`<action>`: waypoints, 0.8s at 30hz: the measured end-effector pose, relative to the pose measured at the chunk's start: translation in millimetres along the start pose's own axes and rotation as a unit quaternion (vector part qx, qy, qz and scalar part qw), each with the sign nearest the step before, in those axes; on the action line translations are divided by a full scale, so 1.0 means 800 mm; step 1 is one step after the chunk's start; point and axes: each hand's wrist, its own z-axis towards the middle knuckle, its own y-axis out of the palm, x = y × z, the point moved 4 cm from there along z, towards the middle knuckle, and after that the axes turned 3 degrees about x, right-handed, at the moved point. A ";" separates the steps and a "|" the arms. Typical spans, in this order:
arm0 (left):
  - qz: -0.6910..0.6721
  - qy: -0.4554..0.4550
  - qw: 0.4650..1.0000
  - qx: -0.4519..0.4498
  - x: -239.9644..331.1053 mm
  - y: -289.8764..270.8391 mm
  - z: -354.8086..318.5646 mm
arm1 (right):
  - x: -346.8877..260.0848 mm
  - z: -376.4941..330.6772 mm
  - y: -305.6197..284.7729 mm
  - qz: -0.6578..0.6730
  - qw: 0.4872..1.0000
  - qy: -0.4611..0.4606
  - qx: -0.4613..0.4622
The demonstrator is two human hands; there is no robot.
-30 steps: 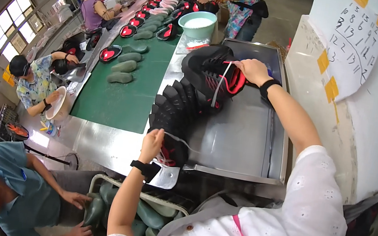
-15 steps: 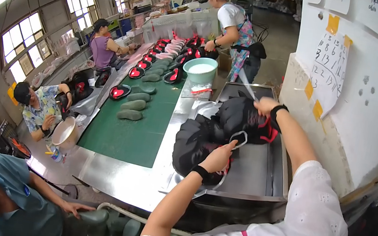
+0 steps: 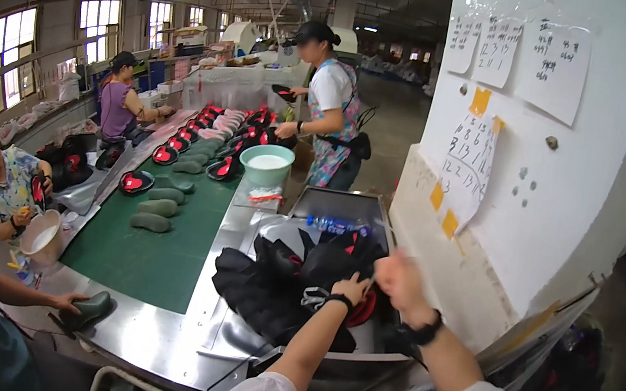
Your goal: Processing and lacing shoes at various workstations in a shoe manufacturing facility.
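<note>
Left hand (image 3: 351,288) presses down on the pile of black shoe uppers (image 3: 290,286), steadying it on the steel bench (image 3: 225,337). Right hand (image 3: 398,279) is raised beside the pile, blurred; whether its grip is spread or pinching cannot be told.

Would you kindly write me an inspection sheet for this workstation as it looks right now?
Surface: steel tray beside a green conveyor belt.
Job's things: pile of black shoe uppers with red parts.
Clutter: pale green bowl, green shoe lasts on the belt.
Hands: left hand and right hand both on the pile; grip unclear.
Cables: nothing seen.
Surroundings: paper sheets on the white wall, other workers along the line.
</note>
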 end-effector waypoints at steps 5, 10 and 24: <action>0.054 0.023 0.986 -0.156 0.016 0.061 0.005 | -0.272 -0.105 -0.140 0.177 0.718 -0.533 0.412; -0.365 0.316 0.872 -0.079 0.129 -0.116 -0.022 | -0.304 -0.163 -0.144 0.147 0.636 -0.699 0.292; -0.342 0.200 0.785 0.477 0.044 -0.362 -0.469 | -0.098 0.076 -0.021 0.204 0.924 -0.272 0.176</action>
